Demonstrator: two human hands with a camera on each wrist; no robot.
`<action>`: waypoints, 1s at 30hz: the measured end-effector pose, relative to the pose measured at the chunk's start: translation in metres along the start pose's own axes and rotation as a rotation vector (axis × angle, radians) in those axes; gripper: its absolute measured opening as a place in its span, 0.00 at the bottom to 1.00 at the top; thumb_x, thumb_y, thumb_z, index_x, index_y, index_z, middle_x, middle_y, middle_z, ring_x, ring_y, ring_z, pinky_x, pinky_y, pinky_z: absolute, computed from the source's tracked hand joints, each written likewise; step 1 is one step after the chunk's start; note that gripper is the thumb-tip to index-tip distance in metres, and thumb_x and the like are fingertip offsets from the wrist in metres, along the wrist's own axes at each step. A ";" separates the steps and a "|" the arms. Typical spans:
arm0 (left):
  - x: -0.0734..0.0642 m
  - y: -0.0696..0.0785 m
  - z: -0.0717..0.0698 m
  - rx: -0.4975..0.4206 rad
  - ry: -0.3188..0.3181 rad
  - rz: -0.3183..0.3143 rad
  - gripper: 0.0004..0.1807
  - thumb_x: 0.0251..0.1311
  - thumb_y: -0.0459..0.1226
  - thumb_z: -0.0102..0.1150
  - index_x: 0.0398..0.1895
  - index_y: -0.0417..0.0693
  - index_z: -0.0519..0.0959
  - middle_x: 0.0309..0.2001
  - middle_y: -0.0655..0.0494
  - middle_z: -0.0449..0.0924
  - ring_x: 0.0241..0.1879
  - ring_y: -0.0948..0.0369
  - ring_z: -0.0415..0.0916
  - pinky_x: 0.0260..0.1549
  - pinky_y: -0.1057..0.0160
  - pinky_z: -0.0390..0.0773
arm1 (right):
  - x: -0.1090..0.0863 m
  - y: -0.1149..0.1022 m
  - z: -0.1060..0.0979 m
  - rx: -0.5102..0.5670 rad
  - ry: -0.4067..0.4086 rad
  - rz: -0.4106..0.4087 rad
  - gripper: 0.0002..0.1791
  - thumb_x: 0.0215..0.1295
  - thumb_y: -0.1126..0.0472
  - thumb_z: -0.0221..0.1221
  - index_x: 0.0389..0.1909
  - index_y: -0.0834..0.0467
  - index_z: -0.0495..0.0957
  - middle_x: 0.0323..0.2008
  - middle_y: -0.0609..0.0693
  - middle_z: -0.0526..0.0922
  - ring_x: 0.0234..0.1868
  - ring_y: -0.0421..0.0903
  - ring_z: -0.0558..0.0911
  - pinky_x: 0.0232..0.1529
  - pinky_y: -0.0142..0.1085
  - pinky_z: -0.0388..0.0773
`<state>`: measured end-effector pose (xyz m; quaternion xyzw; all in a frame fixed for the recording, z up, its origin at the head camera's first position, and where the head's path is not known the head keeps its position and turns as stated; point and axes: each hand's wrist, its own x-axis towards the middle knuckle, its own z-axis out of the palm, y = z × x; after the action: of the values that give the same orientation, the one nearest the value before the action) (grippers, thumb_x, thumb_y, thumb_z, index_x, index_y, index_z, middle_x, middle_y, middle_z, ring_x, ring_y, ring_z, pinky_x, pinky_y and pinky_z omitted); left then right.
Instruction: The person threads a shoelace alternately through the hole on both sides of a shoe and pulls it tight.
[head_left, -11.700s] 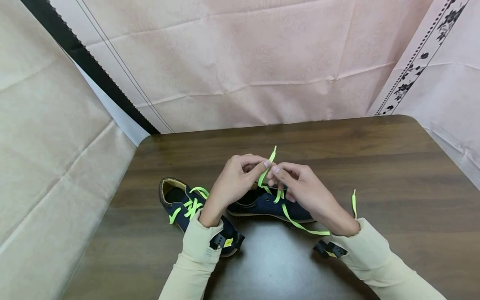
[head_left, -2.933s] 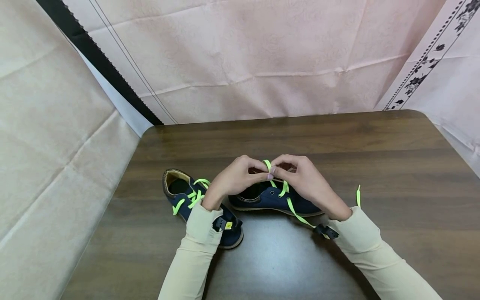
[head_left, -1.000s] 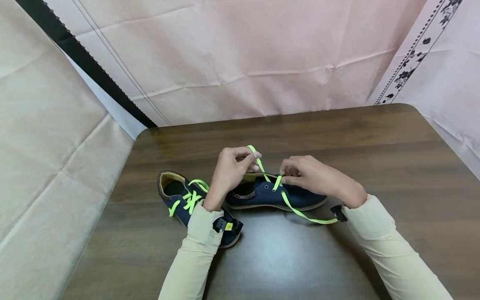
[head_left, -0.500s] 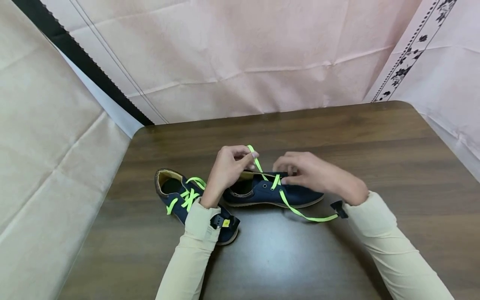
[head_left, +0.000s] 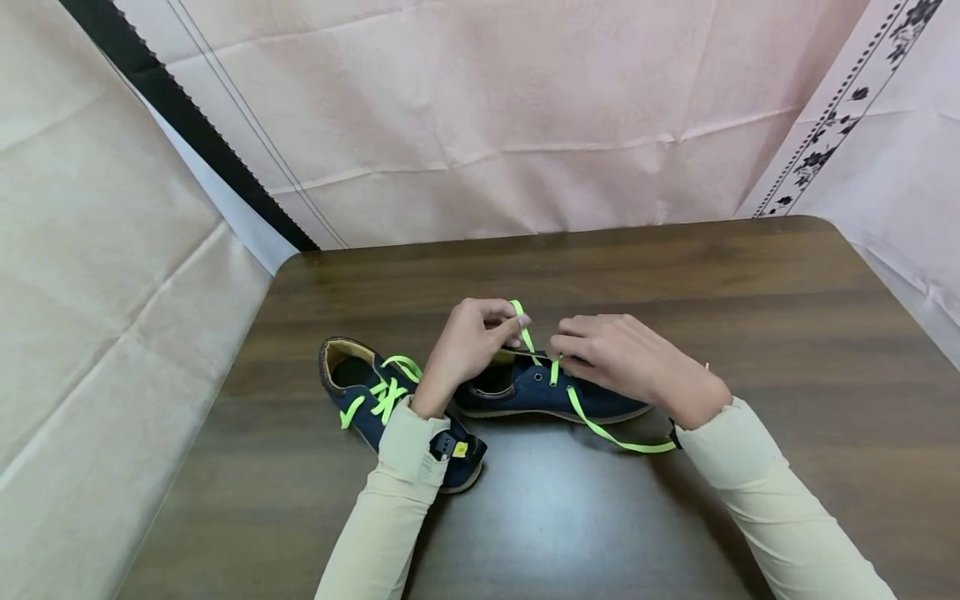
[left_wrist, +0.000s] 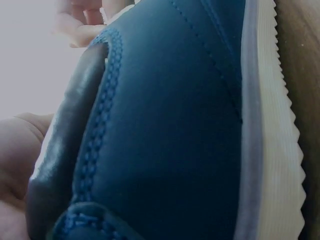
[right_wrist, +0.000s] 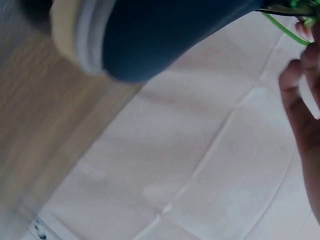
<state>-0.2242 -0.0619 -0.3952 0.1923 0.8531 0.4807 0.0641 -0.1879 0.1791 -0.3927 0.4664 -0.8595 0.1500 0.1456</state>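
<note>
A navy shoe with a light sole lies sideways on the table, its toe to the right. My left hand pinches its lime-green shoelace between thumb and fingertips, above the shoe's opening. The lace runs from there down to the eyelets. My right hand is over the front of the lacing, fingers bent, fingertips right at the lace; I cannot tell whether they grip it. In the left wrist view the shoe's navy side fills the middle. The right wrist view has the toe and my bent fingers.
A second navy shoe, with green laces crossed over it, lies to the left, partly under my left forearm. A loose lace end trails across the brown wooden table towards my right cuff. Pale cloth hangs behind the table.
Over the last second my right hand's fingertips have moved off the lace and back over it. The left hand keeps its pinch. Earlier, both hands met at the lace above the shoe.
</note>
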 end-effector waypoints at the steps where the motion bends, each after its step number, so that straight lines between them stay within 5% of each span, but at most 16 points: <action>1: 0.000 0.000 0.000 0.004 -0.002 0.005 0.12 0.75 0.42 0.63 0.37 0.46 0.89 0.30 0.58 0.88 0.33 0.62 0.85 0.39 0.61 0.81 | 0.000 0.001 0.001 -0.036 0.016 -0.017 0.12 0.67 0.68 0.70 0.33 0.52 0.75 0.27 0.41 0.66 0.24 0.37 0.64 0.26 0.31 0.63; 5: 0.000 0.000 0.000 0.024 -0.017 0.001 0.11 0.75 0.42 0.63 0.40 0.45 0.90 0.30 0.58 0.87 0.33 0.62 0.85 0.39 0.61 0.80 | -0.001 0.002 0.004 -0.086 0.017 0.013 0.10 0.66 0.67 0.67 0.32 0.53 0.76 0.26 0.42 0.68 0.23 0.37 0.65 0.24 0.32 0.64; 11: -0.001 0.000 -0.001 0.048 -0.077 -0.033 0.11 0.75 0.42 0.64 0.40 0.46 0.90 0.30 0.60 0.88 0.34 0.64 0.85 0.41 0.61 0.81 | -0.004 0.001 0.000 0.049 -0.087 0.136 0.06 0.73 0.64 0.66 0.36 0.52 0.80 0.29 0.39 0.69 0.22 0.33 0.65 0.26 0.31 0.67; 15: -0.001 -0.001 -0.001 0.082 -0.099 -0.018 0.10 0.75 0.43 0.64 0.38 0.48 0.89 0.29 0.61 0.88 0.33 0.64 0.85 0.39 0.61 0.79 | -0.003 -0.002 0.000 0.010 -0.059 0.084 0.09 0.72 0.65 0.67 0.33 0.54 0.77 0.28 0.40 0.67 0.21 0.34 0.62 0.24 0.30 0.66; 20: -0.001 -0.004 0.000 0.135 -0.134 0.005 0.11 0.74 0.44 0.64 0.32 0.55 0.87 0.28 0.64 0.86 0.32 0.63 0.82 0.37 0.60 0.77 | -0.004 0.000 0.005 -0.072 0.073 -0.041 0.09 0.65 0.69 0.70 0.32 0.57 0.78 0.26 0.43 0.67 0.19 0.35 0.60 0.21 0.28 0.62; 25: -0.001 -0.005 0.000 0.131 -0.152 0.009 0.12 0.74 0.45 0.65 0.30 0.55 0.86 0.27 0.64 0.85 0.32 0.63 0.82 0.38 0.60 0.76 | -0.004 0.004 0.008 -0.172 0.214 -0.196 0.08 0.77 0.68 0.53 0.38 0.62 0.80 0.28 0.46 0.71 0.19 0.37 0.63 0.16 0.29 0.58; 30: -0.001 -0.004 0.000 0.127 -0.133 0.025 0.13 0.74 0.44 0.65 0.28 0.54 0.85 0.26 0.63 0.84 0.29 0.62 0.78 0.34 0.62 0.74 | -0.003 0.003 0.003 -0.163 0.194 -0.145 0.04 0.72 0.68 0.64 0.43 0.59 0.84 0.33 0.46 0.79 0.22 0.36 0.72 0.16 0.29 0.62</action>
<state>-0.2247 -0.0643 -0.3983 0.2382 0.8733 0.4125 0.1019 -0.1891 0.1814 -0.3968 0.4973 -0.8146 0.1131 0.2762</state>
